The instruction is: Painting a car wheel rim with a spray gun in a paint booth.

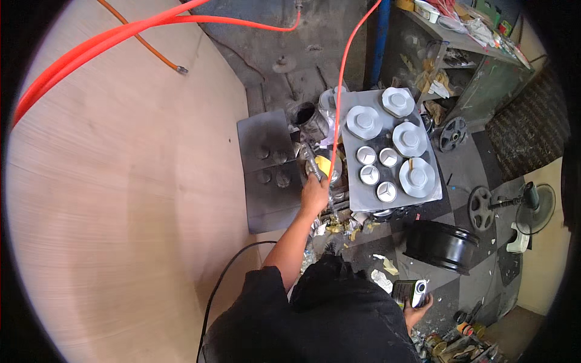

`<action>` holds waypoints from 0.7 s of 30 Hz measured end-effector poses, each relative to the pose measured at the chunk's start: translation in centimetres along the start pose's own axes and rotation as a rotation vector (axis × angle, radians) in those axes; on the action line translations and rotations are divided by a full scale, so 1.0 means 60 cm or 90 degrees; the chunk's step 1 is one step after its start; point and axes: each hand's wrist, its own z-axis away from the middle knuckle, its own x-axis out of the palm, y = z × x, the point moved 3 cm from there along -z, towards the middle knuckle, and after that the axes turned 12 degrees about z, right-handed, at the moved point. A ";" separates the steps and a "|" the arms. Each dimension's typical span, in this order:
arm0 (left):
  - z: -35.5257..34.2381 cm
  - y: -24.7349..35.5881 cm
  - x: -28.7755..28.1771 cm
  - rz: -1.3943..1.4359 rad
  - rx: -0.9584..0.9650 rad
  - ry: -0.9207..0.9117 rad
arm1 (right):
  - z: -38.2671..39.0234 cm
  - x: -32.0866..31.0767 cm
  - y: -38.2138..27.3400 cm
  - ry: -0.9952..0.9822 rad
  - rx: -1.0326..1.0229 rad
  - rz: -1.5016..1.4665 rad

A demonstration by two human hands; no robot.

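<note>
My left hand [315,195] is closed round a spray gun [311,162], with the orange-red air hose [339,91] running down to the grip. A yellow patch [322,164] shows beside the gun; I cannot tell what it belongs to. Just right of this hand is a grey board [393,136] bearing several silver wheel caps [363,123] with wavy rims and several smaller round caps [387,192] with a star emblem. Low on the right, my right hand [416,313] grips a rectangular tin can [411,293] with a dark label and a white round cap.
A pale wooden panel [121,199] fills the left side. Dark-stained sheets [266,172] lie beside it. A black wheel rim [442,247] and a fan [535,206] stand on the checkered floor. Scraps of paper [382,281] are strewn nearby. A cluttered cabinet [484,85] stands at the back right.
</note>
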 end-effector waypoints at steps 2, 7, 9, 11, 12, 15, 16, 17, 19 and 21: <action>0.010 -0.002 -0.017 0.013 0.064 0.009 | 0.003 -0.001 0.002 0.004 -0.005 -0.020; 0.048 -0.013 -0.033 -0.019 0.084 0.007 | 0.009 -0.006 -0.002 -0.002 0.016 -0.015; 0.060 -0.016 -0.035 -0.014 0.086 0.026 | 0.009 -0.008 -0.005 -0.001 0.019 -0.011; 0.067 -0.022 -0.035 -0.012 0.098 0.037 | 0.008 -0.009 -0.006 0.001 0.020 -0.006; 0.071 -0.025 -0.037 -0.001 0.112 0.059 | 0.006 -0.010 -0.007 0.002 0.011 0.010; 0.076 -0.041 -0.041 -0.032 0.111 0.073 | 0.000 -0.012 -0.005 -0.003 0.003 0.039; 0.078 -0.047 -0.040 -0.027 0.105 0.066 | -0.002 -0.013 -0.003 -0.009 0.009 0.055; 0.081 -0.052 -0.040 -0.020 0.108 0.070 | -0.005 -0.013 -0.001 -0.007 0.008 0.052; 0.088 -0.060 -0.036 -0.012 0.113 0.073 | -0.010 -0.016 0.001 0.004 -0.002 0.067; 0.097 -0.068 -0.032 -0.011 0.104 0.100 | -0.013 -0.018 0.004 -0.005 -0.009 0.054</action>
